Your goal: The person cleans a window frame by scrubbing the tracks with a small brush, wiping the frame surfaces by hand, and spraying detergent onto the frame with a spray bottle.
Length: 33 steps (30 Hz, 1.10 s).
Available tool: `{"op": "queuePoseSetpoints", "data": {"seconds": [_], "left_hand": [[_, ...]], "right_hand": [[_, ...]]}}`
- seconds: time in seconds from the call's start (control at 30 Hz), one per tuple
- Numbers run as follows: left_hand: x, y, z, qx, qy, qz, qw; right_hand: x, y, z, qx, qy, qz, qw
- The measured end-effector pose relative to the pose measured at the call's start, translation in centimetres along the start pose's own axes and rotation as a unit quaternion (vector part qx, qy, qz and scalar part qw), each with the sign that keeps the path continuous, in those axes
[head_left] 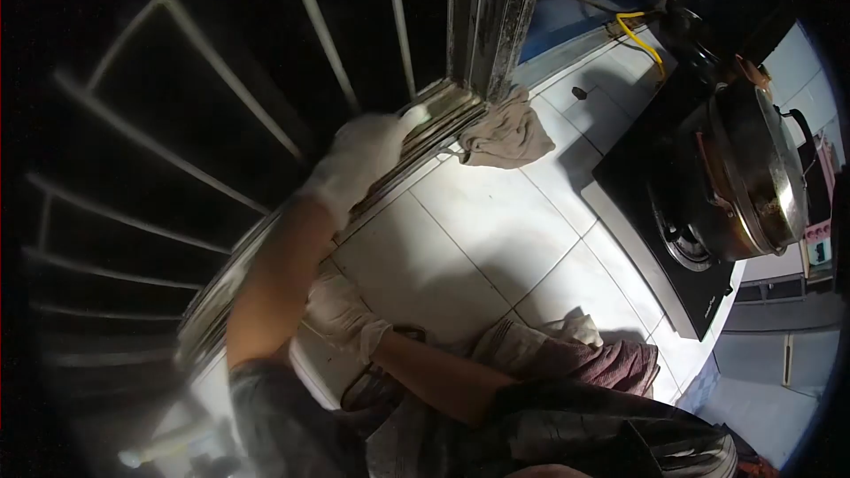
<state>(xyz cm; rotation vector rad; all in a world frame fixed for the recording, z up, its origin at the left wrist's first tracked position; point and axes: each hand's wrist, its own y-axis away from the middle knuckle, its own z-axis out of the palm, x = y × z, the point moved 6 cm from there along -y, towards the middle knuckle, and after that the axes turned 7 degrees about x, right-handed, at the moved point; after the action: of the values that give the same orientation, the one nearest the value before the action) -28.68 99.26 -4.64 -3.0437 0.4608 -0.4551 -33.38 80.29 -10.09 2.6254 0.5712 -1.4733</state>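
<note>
My left hand (365, 158), in a white glove, reaches over the window track (443, 119) at the foot of the dark frame. Its fingers look closed, and a pale tip sticks out towards the corner of the track; whether this is a finger or a small held thing is unclear. My right hand (341, 317), also white-gloved, is low beside the sill, near the tiles. My left forearm covers part of it, so its fingers do not show clearly. A crumpled grey-brown cloth (509, 134) lies on the tiles by the frame corner, to the right of my left hand.
Metal window bars (226, 75) fan out across the left. White tiles (469, 230) run along the sill. On the right stands a black gas stove (633, 199) with a large metal pot (748, 173). A yellow hose (642, 42) lies behind it. Bunched fabric (611, 361) sits at the front.
</note>
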Motion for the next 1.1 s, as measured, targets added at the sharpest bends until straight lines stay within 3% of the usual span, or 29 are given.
{"op": "queuePoseSetpoints", "data": {"seconds": [0.07,0.17,0.3,0.37,0.43,0.47,0.57,0.67,0.7,0.77,0.83,0.93,1.0,1.03,1.07,1.1], "left_hand": [[0.4,4.7,-3.3,-0.070,-0.079,-0.039,0.994],[-1.2,8.5,-4.6,-0.026,-0.118,0.011,0.993],[-0.8,5.6,-2.8,-0.053,-0.130,0.014,0.990],[1.6,1.1,-1.4,-0.012,-0.085,0.053,0.995],[4.4,-1.8,-1.9,-0.041,-0.031,-0.023,0.998],[4.8,-3.2,-1.5,-0.041,-0.032,-0.018,0.998],[5.4,-4.4,-0.9,-0.029,-0.125,0.055,0.990],[2.6,0.2,-2.0,-0.030,-0.054,-0.010,0.998],[1.3,1.8,-2.1,-0.043,-0.056,-0.008,0.997],[-0.1,5.6,-3.4,-0.061,-0.106,-0.015,0.992],[-0.4,6.2,-3.6,-0.077,-0.151,-0.020,0.985],[0.4,4.7,-3.2,-0.063,-0.143,0.013,0.988],[2.6,0.4,-2.4,-0.040,-0.089,0.034,0.995],[1.6,-2.7,0.1,-0.021,0.028,-0.055,0.998],[2.5,-4.8,0.6,0.011,0.064,-0.061,0.996],[2.4,-7.5,2.4,-0.020,0.008,-0.114,0.993]], "right_hand": [[-0.2,-0.1,-0.1,0.007,0.006,0.027,1.000],[-0.8,0.3,-1.2,0.035,-0.076,-0.001,0.997],[-1.1,0.7,-1.1,0.014,-0.096,0.022,0.995],[-0.5,1.0,0.1,0.000,-0.092,0.023,0.996],[1.1,2.5,2.6,0.053,-0.024,-0.121,0.991],[0.6,2.8,2.4,0.080,0.011,-0.190,0.978],[0.1,1.8,0.8,0.035,0.001,-0.145,0.989],[-1.2,1.0,-1.3,-0.051,-0.016,-0.085,0.995],[-1.6,0.9,-1.4,-0.051,-0.016,-0.087,0.995],[-1.3,0.6,-1.5,-0.005,-0.114,0.010,0.993],[-0.9,0.9,-0.7,0.033,-0.116,-0.002,0.993],[0.0,1.2,0.9,0.021,-0.092,-0.026,0.995],[0.7,2.0,1.7,0.113,-0.155,-0.195,0.962],[1.2,2.2,2.1,0.095,-0.118,-0.187,0.971],[1.0,2.1,1.6,0.067,-0.083,-0.159,0.982],[0.8,1.8,1.0,0.042,-0.053,-0.129,0.989]]}}
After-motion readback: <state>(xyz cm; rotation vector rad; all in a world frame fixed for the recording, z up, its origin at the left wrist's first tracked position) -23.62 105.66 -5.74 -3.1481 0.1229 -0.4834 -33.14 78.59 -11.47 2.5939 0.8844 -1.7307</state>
